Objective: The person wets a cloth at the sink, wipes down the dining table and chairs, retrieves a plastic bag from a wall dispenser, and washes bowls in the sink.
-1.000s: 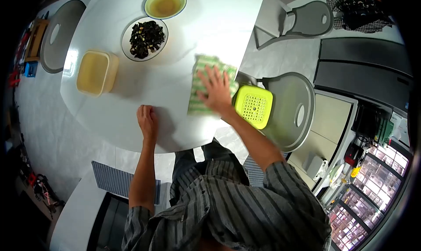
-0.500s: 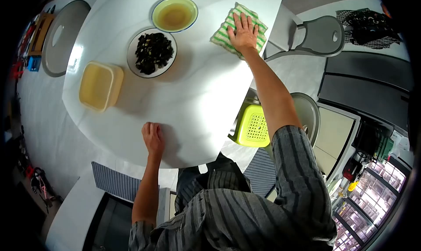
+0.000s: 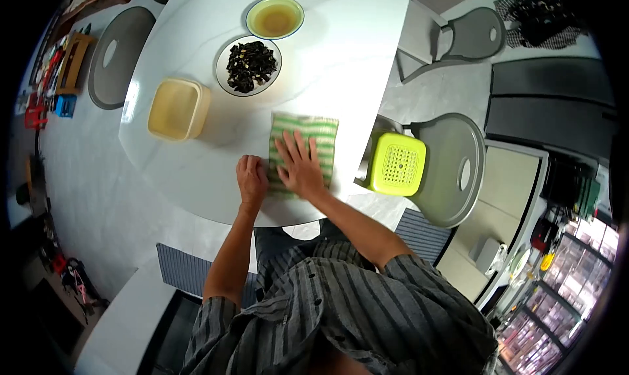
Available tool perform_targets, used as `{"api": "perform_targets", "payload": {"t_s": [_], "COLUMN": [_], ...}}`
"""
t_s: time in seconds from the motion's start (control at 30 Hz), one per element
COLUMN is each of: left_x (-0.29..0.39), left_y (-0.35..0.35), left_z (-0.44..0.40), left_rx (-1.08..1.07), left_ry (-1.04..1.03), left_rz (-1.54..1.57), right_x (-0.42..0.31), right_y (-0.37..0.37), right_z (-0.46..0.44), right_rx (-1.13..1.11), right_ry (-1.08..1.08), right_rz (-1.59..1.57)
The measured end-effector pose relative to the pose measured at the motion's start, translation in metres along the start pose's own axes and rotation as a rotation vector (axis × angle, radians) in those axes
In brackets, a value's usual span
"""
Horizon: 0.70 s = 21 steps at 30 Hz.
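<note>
My right hand (image 3: 302, 168) lies flat with fingers spread on a green-and-white striped cloth (image 3: 322, 131), pressing it against the white table (image 3: 190, 181). The cloth is spread out near the table's front edge. Just to its left, my left hand (image 3: 251, 178) rests on the tabletop, fingers curled in with nothing visible in them. Beyond the hands stands a plate (image 3: 278, 75) holding chopped black food (image 3: 251, 65). Behind it is a bowl (image 3: 275, 18) of brownish liquid. A pale yellow plastic tub (image 3: 178, 109) sits at the left of the table.
A bright green perforated plastic stool or basket (image 3: 398, 165) is beside the table's right edge, against a grey chair (image 3: 458, 168). Another grey chair (image 3: 475, 34) stands farther back on the right, and one more chair (image 3: 121, 57) at the left. A yellow packet edge shows at the top.
My right hand has slid the cloth from the table's far right back toward me, beside my left hand. The left hand remains curled on the table. The view has shifted slightly.
</note>
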<state>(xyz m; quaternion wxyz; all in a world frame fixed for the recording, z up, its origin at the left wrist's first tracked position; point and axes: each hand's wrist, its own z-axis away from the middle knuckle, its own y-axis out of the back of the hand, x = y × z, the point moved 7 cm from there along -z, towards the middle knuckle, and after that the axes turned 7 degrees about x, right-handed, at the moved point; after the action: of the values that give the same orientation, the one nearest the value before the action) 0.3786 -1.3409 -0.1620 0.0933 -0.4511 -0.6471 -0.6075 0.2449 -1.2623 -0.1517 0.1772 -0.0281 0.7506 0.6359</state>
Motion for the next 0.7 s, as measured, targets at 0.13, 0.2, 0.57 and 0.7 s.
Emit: {"api": "perform_targets", "payload": {"t_s": [0.13,0.2,0.57,0.7], "left_x": [-0.029,-0.066,-0.155,-0.165], "left_y": [0.016,0.035,0.167,0.149], "left_z": [-0.005,0.002,-0.109,-0.124], "left_rx": [-0.183,-0.203,-0.082,-0.111], "left_ry": [0.181,0.429,0.971,1.050], "left_rz": [0.340,0.592,0.682,0.672], "right_x": [-0.017,-0.016,0.015,-0.061], "right_y": [-0.011,-0.010,-0.037,-0.062], "right_z": [0.072,0.097,-0.046,-0.097], "right_rx": [-0.174,-0.206,0.195,0.113], "right_ry": [-0.110,-0.188,-0.715,-0.531], "right_rz": [0.062,0.117,0.271,0.306]}}
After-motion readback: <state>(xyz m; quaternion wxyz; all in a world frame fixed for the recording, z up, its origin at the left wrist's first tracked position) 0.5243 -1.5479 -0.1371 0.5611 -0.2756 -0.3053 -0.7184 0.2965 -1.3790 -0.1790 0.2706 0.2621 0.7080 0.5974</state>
